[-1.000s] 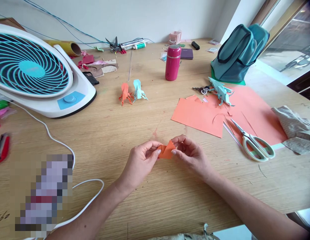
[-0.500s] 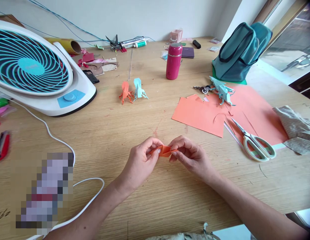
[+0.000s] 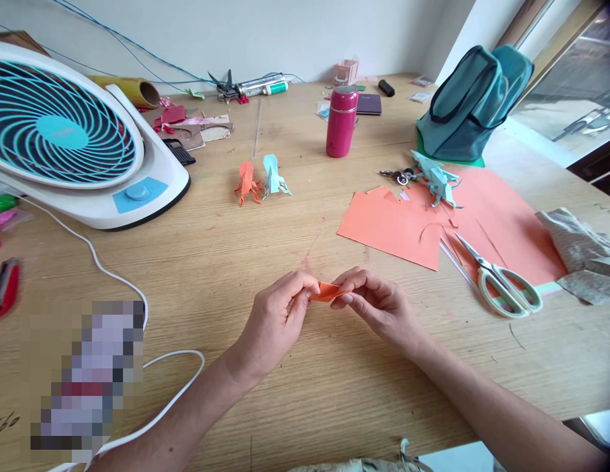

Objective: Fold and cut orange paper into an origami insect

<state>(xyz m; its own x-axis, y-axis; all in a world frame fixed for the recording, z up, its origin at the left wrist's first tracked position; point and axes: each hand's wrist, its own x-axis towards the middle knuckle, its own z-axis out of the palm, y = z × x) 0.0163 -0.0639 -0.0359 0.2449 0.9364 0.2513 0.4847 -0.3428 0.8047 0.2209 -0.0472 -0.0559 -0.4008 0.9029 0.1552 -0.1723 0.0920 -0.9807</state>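
Note:
A small folded piece of orange paper is stretched between my two hands above the wooden table. My left hand pinches its left end between thumb and index finger. On the other end, the thumb and fingers of my right hand are closed. Part of the paper is hidden by the fingertips. Beyond my hands stand an orange origami figure and a light blue origami figure, side by side. A larger light blue origami figure with several legs lies on orange paper sheets at the right.
White-handled scissors rest at the right edge of the sheets, near a crumpled grey cloth. A pink flask and a teal bag stand farther back. The fan is on the left, above a white cable.
My left fingers have shifted from the middle fold to the left end of the orange paper, which now looks flatter and narrower. My right hand has barely moved.

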